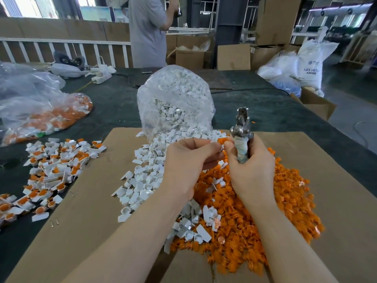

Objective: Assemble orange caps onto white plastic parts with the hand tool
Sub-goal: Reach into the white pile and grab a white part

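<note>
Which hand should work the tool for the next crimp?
Right. The right hand already grips the hand tool upright by its wrapped handle; the left hand pinches the orange cap beside it.

Two bare forearms enter from the lower edge and converge toward the middle of the view. The left hand (187, 160) is seen from its back, wrist nearly straight, its fingers (208, 147) curled inward and its fingertips pinching a small white plastic part (215, 140) together with an orange cap (223, 140). The right hand (252, 166) stands just beside it, fingertips of the two hands almost touching; its fingers wrap the taped handle of a metal hand tool (241, 129), held upright with the head pointing away from the person. The right thumb lies against the handle near the cap.
</note>
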{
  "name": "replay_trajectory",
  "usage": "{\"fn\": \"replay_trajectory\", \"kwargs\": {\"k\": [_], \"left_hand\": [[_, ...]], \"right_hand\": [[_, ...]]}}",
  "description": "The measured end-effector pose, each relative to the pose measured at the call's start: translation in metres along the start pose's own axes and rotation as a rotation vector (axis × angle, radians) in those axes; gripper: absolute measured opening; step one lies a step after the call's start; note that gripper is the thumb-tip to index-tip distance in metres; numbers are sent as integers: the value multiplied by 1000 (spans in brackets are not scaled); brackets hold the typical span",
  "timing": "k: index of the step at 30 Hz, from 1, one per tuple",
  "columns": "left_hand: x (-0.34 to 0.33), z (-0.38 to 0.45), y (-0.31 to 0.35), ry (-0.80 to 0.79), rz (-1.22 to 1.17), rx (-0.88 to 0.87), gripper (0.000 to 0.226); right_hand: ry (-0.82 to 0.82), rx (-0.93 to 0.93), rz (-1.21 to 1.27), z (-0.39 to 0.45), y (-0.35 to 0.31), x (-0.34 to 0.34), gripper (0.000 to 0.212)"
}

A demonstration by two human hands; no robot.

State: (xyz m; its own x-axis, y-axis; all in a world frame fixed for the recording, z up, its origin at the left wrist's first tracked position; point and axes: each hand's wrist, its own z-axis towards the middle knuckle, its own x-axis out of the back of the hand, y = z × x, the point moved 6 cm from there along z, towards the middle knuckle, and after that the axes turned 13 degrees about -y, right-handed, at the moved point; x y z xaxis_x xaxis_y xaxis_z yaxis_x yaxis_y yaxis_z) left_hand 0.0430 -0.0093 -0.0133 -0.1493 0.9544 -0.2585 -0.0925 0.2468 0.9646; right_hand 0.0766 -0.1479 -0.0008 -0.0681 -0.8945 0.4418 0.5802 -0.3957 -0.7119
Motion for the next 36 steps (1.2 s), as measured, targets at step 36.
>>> {"fn": "replay_trajectory", "kwargs": {"k": [36], "left_hand": [[18,6,12,121,418,-194,11]], "right_hand": [[-475,-98,-142,9,14,-4,10]]}}
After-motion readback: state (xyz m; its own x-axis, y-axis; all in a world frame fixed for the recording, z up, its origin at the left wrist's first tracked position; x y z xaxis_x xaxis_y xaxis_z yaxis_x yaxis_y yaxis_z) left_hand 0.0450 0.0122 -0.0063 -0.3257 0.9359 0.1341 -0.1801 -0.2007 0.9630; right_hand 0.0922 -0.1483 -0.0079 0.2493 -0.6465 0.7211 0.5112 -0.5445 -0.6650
